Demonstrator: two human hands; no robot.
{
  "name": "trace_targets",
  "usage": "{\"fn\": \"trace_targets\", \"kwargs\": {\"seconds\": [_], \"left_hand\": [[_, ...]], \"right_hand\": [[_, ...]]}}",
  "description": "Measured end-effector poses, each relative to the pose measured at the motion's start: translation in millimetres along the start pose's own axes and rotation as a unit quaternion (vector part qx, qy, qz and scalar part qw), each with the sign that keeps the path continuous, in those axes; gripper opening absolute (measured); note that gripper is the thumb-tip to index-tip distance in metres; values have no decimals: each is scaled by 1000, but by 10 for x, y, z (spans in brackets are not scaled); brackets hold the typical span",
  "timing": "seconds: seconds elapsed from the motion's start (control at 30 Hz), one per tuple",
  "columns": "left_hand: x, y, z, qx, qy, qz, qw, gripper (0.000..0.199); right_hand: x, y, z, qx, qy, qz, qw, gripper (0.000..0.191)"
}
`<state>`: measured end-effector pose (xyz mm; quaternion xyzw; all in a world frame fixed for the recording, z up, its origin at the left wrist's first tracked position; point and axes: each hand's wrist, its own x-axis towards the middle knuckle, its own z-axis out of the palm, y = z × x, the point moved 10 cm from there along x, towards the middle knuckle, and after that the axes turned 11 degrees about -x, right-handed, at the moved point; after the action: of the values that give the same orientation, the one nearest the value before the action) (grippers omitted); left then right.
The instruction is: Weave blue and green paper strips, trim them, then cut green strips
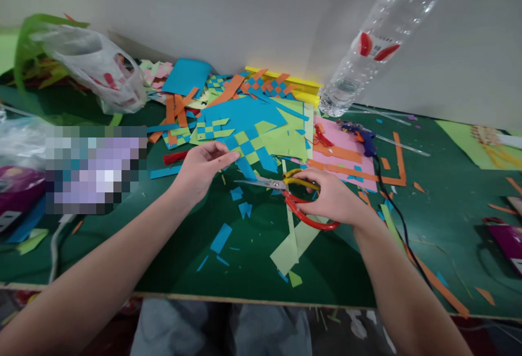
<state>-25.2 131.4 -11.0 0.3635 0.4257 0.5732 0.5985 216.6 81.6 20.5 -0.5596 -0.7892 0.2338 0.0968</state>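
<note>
Evidently a worktable, catalogued from where I stand, with places given from the scissors (278,184).

Surface: one green table (171,258), pale-edged, set against one grey wall (265,19) beyond the scissors.

Hands: two. Left hand (204,168), just left of the scissors, thumb and fingers pinched on the near left edge of one blue-and-green weave (252,150). Weave: directly beyond the blades, loose strip ends toward them; whether blade meets paper I cannot tell. Right hand (332,195): clamped on the scissors' handles, one yellow, one red; blades slightly parted.

Beyond the scissors: one large blue sheet (240,111), heaped with other checkered pieces, uncounted; one yellow bar (305,80).

Beyond and to the right: one clear bottle (354,73), tilted in view, hiding part of the wall; one pink sheet (326,133); one blue glue gun (368,144), its black cord (389,195) running close by the right forearm.

Left: one red tassel (175,157); one plastic bag (93,62), farther off; one pixelated patch, contents unreadable.

Purple packs: two, one far left (24,190), one far right (505,242).

Near side: blue scrap (221,238), several more about it; one broad pale-green strip (285,253), partly covered by the right hand.
</note>
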Motion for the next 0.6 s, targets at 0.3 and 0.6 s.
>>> {"fn": "trace_targets", "kwargs": {"seconds": [0.3, 0.6], "left_hand": [[0, -3, 3, 2, -6, 4, 1000, 26], [-8, -2, 35, 16, -19, 3, 1000, 26]], "right_hand": [[-7, 3, -13, 4, 3, 0, 1000, 42], [-6, 49, -8, 9, -1, 12, 1000, 43]]}}
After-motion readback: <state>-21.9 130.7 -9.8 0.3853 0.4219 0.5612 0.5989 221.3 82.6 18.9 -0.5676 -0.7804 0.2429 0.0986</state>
